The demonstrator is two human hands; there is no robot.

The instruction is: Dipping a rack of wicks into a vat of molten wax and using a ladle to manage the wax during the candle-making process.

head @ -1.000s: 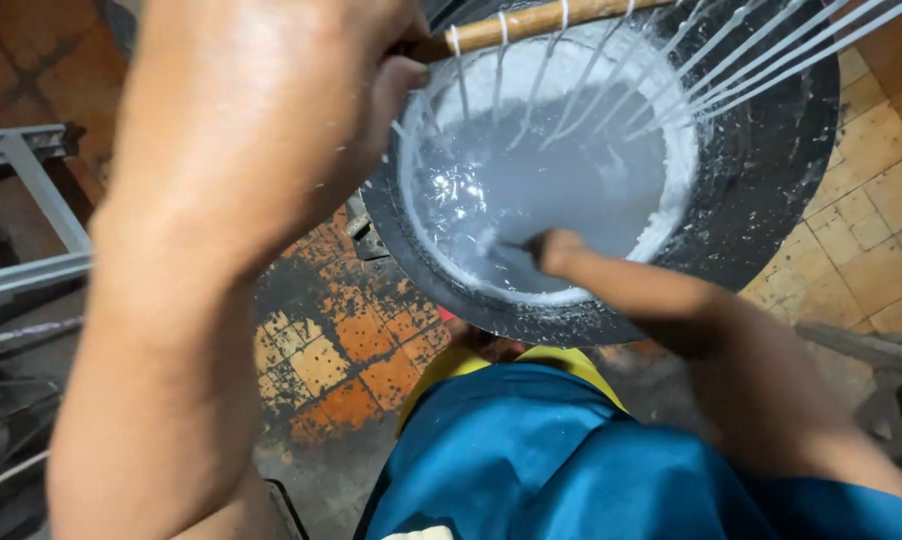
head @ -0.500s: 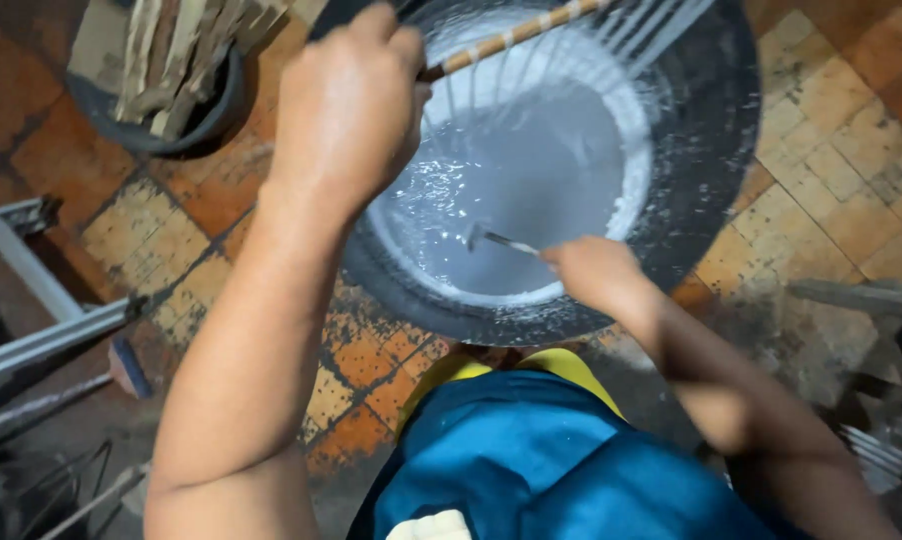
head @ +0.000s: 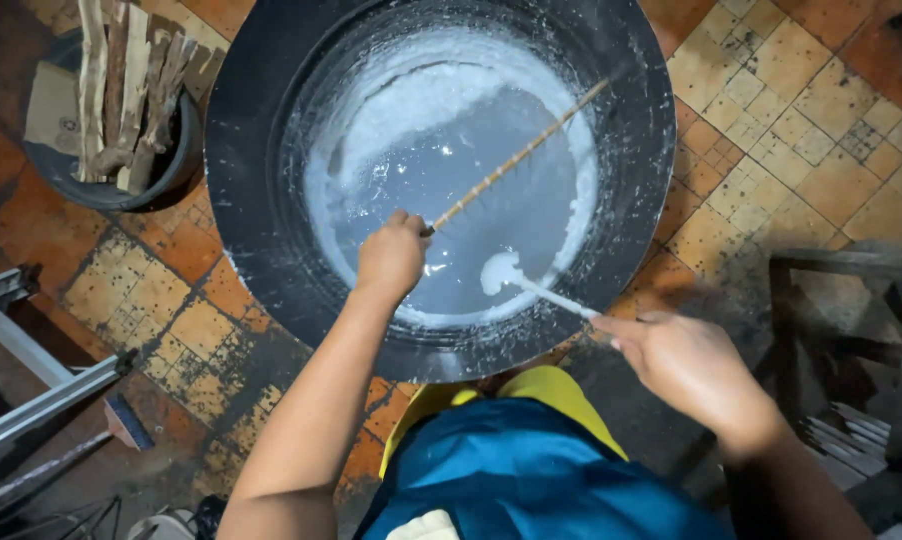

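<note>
A worn orange and yellow tiled floor is carrying a big black basin of white liquid. Beside it a small dark bucket of wood sticks is standing, with metal rails lying nearby.

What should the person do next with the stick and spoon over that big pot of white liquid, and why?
Probably lower the stick toward the white liquid. The left hand holds it above the surface across the pot, while the right hand holds the coated spoon at the near edge.
</note>
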